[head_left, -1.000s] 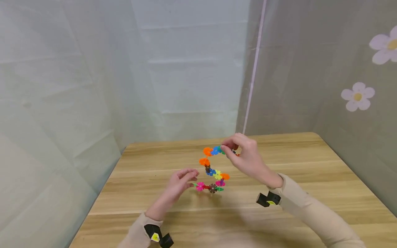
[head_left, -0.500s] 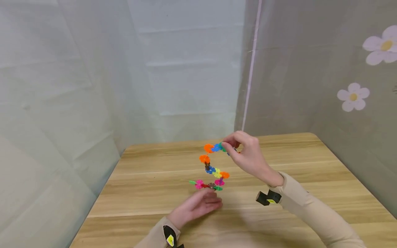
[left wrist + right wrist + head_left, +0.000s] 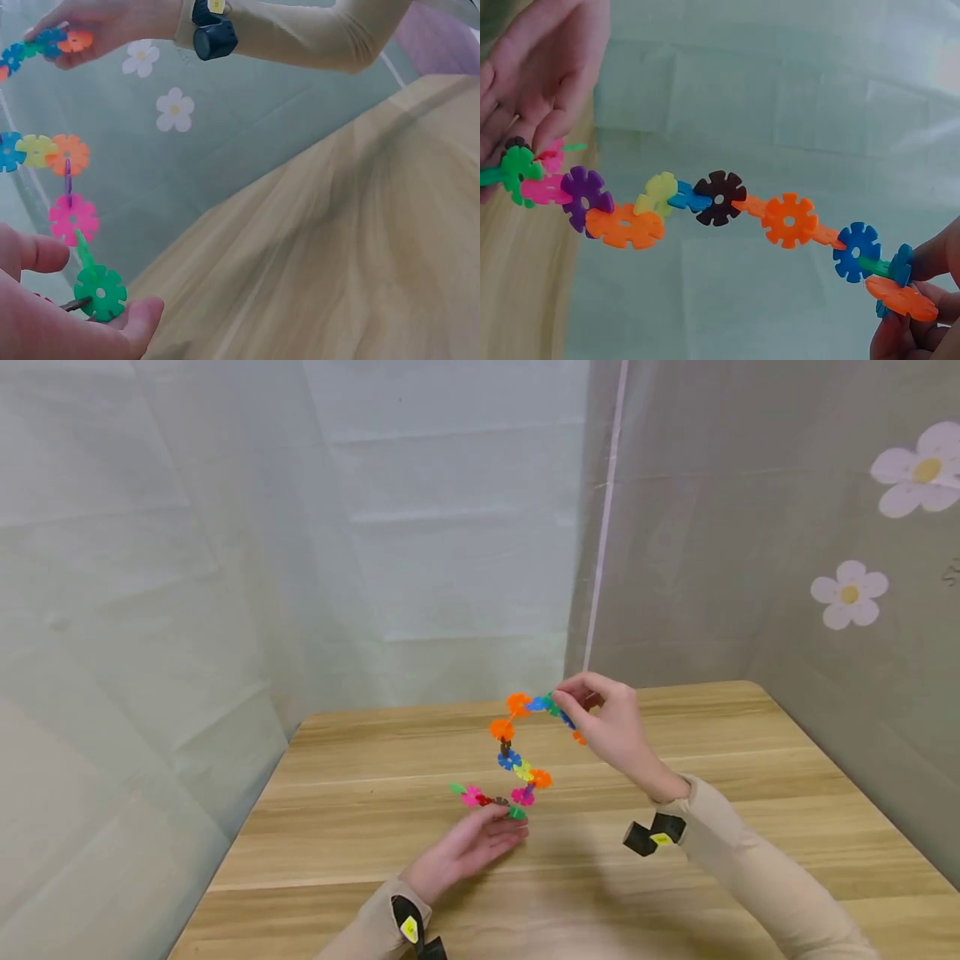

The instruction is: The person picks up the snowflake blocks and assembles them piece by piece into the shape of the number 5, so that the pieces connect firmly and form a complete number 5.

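A chain of colourful interlocking plastic snowflake discs [image 3: 510,760] hangs in an S shape above the wooden table. At its upper end my right hand [image 3: 615,727] pinches a green disc between thumb and fingers; a blue and an orange disc dangle beyond the grip. My left hand [image 3: 472,847] is under the lower end, palm turned up, fingers relaxed. In the left wrist view a green disc [image 3: 100,292] lies against those fingers, with the thumb apart from it. The right wrist view shows the chain's middle, with a black disc [image 3: 719,199] and orange ones, stretched between both hands.
The wooden table [image 3: 675,885] spreads beneath both hands. Pale cloth curtains [image 3: 450,568] stand behind and to the left of it, and a grey one with white flowers [image 3: 849,595] on the right. Each wrist carries a small black camera [image 3: 654,833].
My left hand has moved right from the chain's left end to beneath its lower part. My right hand has risen slightly, lifting the chain; the lower end now tilts up at the left.
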Demonstrator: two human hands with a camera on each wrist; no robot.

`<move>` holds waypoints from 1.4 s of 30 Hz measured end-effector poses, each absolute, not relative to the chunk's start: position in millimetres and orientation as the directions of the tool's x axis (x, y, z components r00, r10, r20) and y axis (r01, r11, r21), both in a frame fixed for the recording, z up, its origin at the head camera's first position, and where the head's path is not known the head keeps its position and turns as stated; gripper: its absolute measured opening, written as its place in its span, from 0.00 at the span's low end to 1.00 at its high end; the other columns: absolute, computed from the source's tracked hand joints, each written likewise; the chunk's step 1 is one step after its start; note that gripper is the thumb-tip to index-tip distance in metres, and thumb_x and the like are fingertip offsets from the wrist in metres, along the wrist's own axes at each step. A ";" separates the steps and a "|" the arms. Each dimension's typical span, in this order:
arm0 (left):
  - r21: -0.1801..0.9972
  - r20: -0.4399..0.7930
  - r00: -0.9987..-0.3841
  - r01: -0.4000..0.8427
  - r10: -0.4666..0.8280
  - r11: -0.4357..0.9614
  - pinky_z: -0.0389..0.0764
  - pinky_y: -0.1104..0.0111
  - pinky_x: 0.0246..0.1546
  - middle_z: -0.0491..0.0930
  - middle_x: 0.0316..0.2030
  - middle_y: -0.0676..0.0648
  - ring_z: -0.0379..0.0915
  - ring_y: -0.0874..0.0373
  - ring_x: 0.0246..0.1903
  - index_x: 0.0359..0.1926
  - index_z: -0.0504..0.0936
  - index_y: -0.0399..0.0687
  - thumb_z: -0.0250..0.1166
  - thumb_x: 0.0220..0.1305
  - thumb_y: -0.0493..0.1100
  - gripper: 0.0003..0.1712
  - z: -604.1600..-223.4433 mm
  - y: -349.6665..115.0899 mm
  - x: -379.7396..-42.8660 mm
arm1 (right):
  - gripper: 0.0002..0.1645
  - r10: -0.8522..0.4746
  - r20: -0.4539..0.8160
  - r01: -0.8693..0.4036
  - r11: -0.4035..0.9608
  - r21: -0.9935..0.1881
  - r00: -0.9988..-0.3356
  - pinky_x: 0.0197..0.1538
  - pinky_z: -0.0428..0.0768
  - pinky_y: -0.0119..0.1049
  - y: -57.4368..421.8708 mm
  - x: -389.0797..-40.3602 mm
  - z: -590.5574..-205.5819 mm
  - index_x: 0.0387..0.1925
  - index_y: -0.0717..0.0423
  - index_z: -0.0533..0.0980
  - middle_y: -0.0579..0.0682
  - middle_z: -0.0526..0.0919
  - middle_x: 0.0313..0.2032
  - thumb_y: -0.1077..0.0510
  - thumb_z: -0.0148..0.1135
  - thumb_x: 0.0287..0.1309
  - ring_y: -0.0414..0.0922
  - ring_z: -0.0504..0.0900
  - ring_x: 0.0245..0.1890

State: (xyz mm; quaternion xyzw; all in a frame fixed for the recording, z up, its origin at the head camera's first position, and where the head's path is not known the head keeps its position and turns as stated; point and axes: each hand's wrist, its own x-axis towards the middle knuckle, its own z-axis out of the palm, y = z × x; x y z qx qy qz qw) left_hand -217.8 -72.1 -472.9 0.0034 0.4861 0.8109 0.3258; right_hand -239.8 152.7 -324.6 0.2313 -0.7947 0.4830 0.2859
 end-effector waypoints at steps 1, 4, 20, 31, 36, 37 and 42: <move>0.795 -0.310 -0.789 -0.521 0.530 -0.311 0.60 0.54 0.71 0.80 0.49 0.41 0.71 0.44 0.60 0.41 0.75 0.47 0.51 0.71 0.41 0.07 -472.2 -74.3 -218.7 | 0.04 -0.079 0.655 -0.620 0.421 -0.662 -0.752 0.30 0.77 0.25 154.4 -241.2 -325.8 0.34 0.59 0.83 0.52 0.83 0.26 0.61 0.65 0.59 0.37 0.75 0.24; 0.807 -0.308 -0.799 -0.507 0.516 -0.304 0.61 0.55 0.71 0.79 0.48 0.42 0.73 0.46 0.57 0.42 0.76 0.45 0.51 0.71 0.41 0.08 -469.2 -80.7 -221.6 | 0.07 -0.050 0.587 -0.554 0.400 -0.730 -0.808 0.27 0.76 0.25 159.0 -244.9 -328.3 0.35 0.60 0.83 0.55 0.83 0.26 0.59 0.64 0.61 0.37 0.75 0.23; 0.878 -0.300 -0.864 -0.416 0.404 -0.237 0.73 0.63 0.62 0.79 0.41 0.49 0.76 0.56 0.48 0.44 0.75 0.46 0.56 0.70 0.41 0.06 -467.5 -106.6 -234.5 | 0.14 -0.011 0.382 -0.367 0.298 -0.881 -0.924 0.25 0.74 0.26 178.2 -256.7 -348.2 0.41 0.65 0.80 0.47 0.80 0.26 0.56 0.61 0.64 0.39 0.73 0.22; 0.924 -0.297 -0.886 -0.361 0.358 -0.128 0.77 0.70 0.51 0.77 0.36 0.52 0.75 0.60 0.40 0.64 0.64 0.29 0.55 0.70 0.41 0.27 -464.3 -123.0 -244.4 | 0.19 -0.033 0.202 -0.204 0.245 -0.948 -0.979 0.36 0.79 0.26 190.5 -261.9 -371.4 0.47 0.69 0.77 0.40 0.79 0.28 0.56 0.58 0.66 0.36 0.76 0.28; 0.927 -0.307 -0.889 -0.361 0.339 -0.107 0.77 0.74 0.41 0.76 0.30 0.54 0.73 0.63 0.34 0.65 0.64 0.31 0.54 0.71 0.43 0.28 -464.0 -130.6 -248.8 | 0.20 -0.043 0.111 -0.118 0.218 -0.969 -0.993 0.36 0.79 0.27 194.2 -263.5 -385.3 0.50 0.71 0.76 0.41 0.79 0.27 0.56 0.58 0.67 0.36 0.75 0.27; 0.926 -0.311 -0.890 -0.363 0.333 -0.106 0.76 0.74 0.40 0.76 0.29 0.54 0.73 0.63 0.33 0.64 0.65 0.32 0.54 0.71 0.43 0.27 -464.5 -132.0 -249.6 | 0.20 -0.047 0.088 -0.096 0.206 -0.974 -0.995 0.36 0.79 0.27 194.6 -263.7 -388.4 0.51 0.70 0.76 0.41 0.79 0.28 0.56 0.58 0.66 0.36 0.75 0.27; 0.926 -0.317 -0.895 -0.363 0.315 -0.101 0.75 0.75 0.39 0.76 0.31 0.52 0.72 0.62 0.34 0.61 0.69 0.33 0.54 0.71 0.44 0.24 -467.3 -138.2 -253.8 | 0.22 -0.084 0.016 -0.031 0.178 -0.984 -0.996 0.36 0.80 0.28 197.7 -263.9 -404.2 0.53 0.72 0.74 0.39 0.80 0.28 0.56 0.58 0.67 0.36 0.77 0.29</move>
